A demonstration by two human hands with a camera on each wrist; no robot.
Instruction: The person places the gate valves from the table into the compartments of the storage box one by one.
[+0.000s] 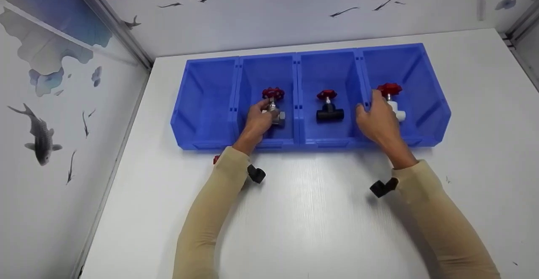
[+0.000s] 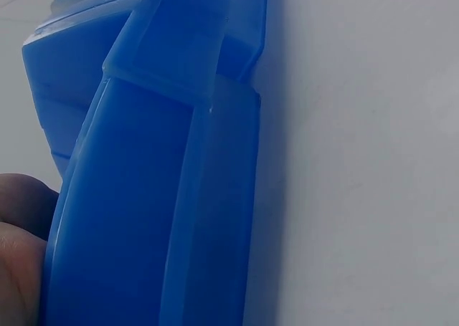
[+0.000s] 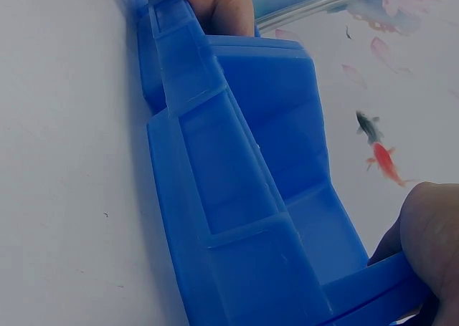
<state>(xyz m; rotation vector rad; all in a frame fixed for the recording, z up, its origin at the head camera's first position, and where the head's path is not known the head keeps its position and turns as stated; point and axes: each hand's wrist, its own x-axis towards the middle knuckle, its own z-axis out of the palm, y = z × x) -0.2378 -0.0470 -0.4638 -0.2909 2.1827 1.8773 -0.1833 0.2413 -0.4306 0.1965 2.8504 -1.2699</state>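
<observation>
In the head view, my left hand [image 1: 257, 121] reaches into the second blue bin [image 1: 269, 68] from the left. Its thumb and fingers pinch a metal valve [image 1: 276, 117] with a red handwheel, below the wheel. My right hand [image 1: 381, 119] straddles the wall between the third bin [image 1: 328, 66] and the fourth bin [image 1: 396, 62], gripping that wall [image 3: 373, 286] in the right wrist view. Right beside its fingers, a white valve [image 1: 396, 108] with a red handwheel stands partly hidden. A black valve [image 1: 330, 114] with a red handwheel stands in the third bin.
The leftmost bin [image 1: 206, 85] joins the row on the white table [image 1: 303, 211]. A small red part [image 1: 216, 159] peeks out beside the left sleeve, mostly hidden. Dark wrist cameras [image 1: 257, 174] hang under both sleeves. Patterned panels [image 1: 252, 14] enclose the back and left.
</observation>
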